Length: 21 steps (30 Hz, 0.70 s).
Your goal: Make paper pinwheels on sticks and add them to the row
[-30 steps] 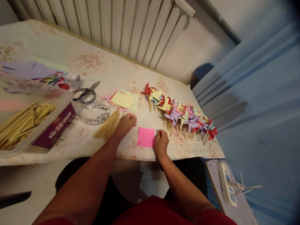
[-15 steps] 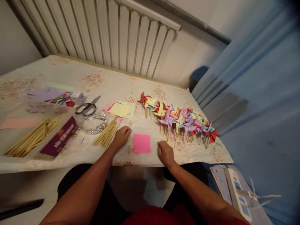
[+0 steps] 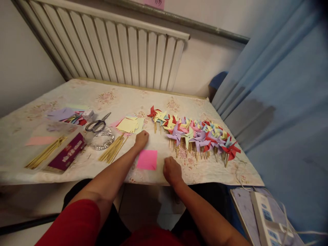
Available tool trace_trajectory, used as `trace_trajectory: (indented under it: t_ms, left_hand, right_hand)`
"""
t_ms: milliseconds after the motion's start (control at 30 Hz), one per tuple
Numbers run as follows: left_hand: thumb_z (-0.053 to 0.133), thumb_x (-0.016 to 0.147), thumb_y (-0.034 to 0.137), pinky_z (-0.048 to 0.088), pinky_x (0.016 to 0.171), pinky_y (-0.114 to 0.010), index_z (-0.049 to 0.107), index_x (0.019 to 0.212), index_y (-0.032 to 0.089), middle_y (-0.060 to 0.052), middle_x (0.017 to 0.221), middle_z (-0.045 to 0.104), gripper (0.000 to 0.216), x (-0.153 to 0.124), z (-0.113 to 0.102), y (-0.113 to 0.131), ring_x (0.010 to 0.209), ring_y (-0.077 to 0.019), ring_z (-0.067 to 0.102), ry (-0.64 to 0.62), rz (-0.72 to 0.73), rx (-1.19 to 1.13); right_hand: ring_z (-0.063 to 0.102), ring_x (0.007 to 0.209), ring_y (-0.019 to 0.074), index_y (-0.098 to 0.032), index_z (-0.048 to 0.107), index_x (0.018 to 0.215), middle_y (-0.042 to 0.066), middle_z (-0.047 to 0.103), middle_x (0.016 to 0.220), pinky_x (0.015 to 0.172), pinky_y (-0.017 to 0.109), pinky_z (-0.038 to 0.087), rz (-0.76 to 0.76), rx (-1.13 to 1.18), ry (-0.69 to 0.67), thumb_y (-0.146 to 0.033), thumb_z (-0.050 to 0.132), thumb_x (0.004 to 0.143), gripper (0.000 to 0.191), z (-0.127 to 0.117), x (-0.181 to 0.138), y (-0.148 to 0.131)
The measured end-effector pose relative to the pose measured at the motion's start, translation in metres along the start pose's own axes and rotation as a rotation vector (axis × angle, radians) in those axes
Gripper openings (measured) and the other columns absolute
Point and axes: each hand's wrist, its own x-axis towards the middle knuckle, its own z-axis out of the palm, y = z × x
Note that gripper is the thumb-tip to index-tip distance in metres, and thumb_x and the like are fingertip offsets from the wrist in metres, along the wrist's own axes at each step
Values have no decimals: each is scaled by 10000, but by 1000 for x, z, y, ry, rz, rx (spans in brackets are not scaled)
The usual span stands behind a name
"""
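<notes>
Head view: left hand (image 3: 141,140), right hand (image 3: 172,169), fingers (image 3: 146,134) curled tight; pink paper (image 3: 147,160) near; pinwheels (image 3: 200,136) beyond, sticks (image 3: 112,149) left.

Txt on purple label (image 3: 67,153) & pink note (image 3: 155,3) illeg

A pink paper square (image 3: 147,160) lies near the front edge of the table (image 3: 128,99). The curled left hand (image 3: 142,139) is past it, toward the back edge; the curled right hand (image 3: 173,170) is beside it. Paper pinwheels (image 3: 201,139) stand toward the right edge.
</notes>
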Motion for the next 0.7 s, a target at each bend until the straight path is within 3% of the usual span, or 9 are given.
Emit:
trace_trajectory:
  t_ms: [333, 500, 700]
  left_hand:
    - [458, 865, 323, 436, 790, -320, 597, 900, 182, -119, 1037, 674, 202, 39, 39, 45, 999, -241, 621, 69, -131, 111]
    - [478, 862, 410, 465, 818, -370, 596, 1033, 168, -170, 1169, 634, 319, 50, 45, 61, 1074, -293, 614, 80, -224, 142]
    - [503, 847, 347, 480, 841, -381, 588, 1148, 149, -192, 1214, 623, 370, 58, 44, 73, 1127, -312, 601, 66, -291, 152]
  right_hand:
    - [541, 792, 162, -205, 543, 916, 36, 581, 911, 640, 270, 358, -16, 68, -2, -161, 487, 890, 76, 7, 2, 2]
    - [543, 795, 170, -205, 547, 898, 35, 581, 893, 642, 281, 361, -29, 72, 11, -129, 496, 869, 96, 10, 2, 3]
    - [544, 783, 176, -209, 547, 883, 31, 580, 877, 634, 288, 361, -33, 71, 26, -124, 523, 849, 95, 13, 2, 3]
